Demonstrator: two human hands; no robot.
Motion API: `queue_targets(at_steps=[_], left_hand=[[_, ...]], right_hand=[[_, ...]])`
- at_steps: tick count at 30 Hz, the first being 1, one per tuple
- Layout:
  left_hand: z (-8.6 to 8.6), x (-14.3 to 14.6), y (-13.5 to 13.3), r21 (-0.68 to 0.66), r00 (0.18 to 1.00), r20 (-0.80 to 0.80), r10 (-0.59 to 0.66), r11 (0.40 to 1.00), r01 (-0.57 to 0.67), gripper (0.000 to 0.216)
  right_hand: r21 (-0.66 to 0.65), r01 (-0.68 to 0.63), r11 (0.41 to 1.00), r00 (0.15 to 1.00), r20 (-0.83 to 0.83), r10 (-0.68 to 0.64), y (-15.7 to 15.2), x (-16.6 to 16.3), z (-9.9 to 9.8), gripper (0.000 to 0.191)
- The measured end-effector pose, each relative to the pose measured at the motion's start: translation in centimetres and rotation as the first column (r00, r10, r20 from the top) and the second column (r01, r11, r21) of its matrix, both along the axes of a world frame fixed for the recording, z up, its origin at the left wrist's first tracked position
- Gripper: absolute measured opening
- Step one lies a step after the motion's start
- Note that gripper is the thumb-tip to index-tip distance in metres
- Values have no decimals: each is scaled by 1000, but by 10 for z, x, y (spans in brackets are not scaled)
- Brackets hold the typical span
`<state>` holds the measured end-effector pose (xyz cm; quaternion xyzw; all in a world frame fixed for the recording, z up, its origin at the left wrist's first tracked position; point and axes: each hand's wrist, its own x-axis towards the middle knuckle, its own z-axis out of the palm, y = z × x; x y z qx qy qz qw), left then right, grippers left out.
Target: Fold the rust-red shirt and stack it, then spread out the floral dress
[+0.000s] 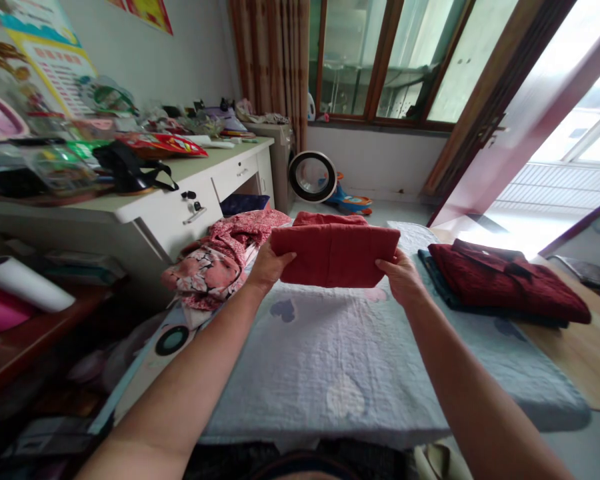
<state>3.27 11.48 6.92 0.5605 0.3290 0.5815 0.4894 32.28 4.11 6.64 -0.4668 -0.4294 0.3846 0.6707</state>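
Note:
A red folded cloth [336, 257] is held up above the table by both hands. My left hand [271, 267] grips its left edge, thumb on the near face and fingers behind. At the right edge, my right hand [399, 273] pinches it the same way. Just beyond the cloth, more red fabric [325, 219] shows; whether it is part of the same piece I cannot tell. Below lies a pale blue quilted cover [330, 353] with heart shapes. Left of my left hand sits a rumpled heap of pink patterned cloth [220, 260].
A stack of folded dark red clothes [505, 280] lies on the right side over a dark teal piece [443, 293]. On the left stands a cluttered white desk [175, 223]. A front-loading washer with its round door [313, 177] open is behind, near a blue-and-orange toy [350, 200].

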Motion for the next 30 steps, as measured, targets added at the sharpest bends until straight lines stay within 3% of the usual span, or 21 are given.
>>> queue_targets(at_steps=[5,10,14,18,21,25,27,30], left_hand=[[-28,-18,-20,107,963,-241,118,990,-95,37],[-44,-42,-66,186,872,-484,74,982,20,27],[-55,-57,-90,246,785,-615,74,964,102,28],[-70,-70,-103,271,705,-705,77,948,167,36],[-78,-80,-110,254,595,-802,50,930,264,53],[-74,-87,-118,232,439,-897,41,891,389,70],[-65,-83,-122,269,424,-901,94,887,375,68],[-48,-64,-128,335,471,-870,147,876,346,66]], right_hand=[[0,59,998,992,108,-59,-14,-5,-25,31],[-2,97,995,947,307,-92,-57,-7,-55,24],[34,25,999,948,317,-35,-85,-7,-79,39],[-20,32,999,836,549,-16,-106,-2,-95,48],[-63,35,997,715,699,19,-121,6,-97,36],[-127,-34,991,649,752,118,-132,14,-84,31],[-125,27,992,631,771,80,-133,11,-74,28],[-96,138,986,612,790,-9,-131,-8,-60,29]])
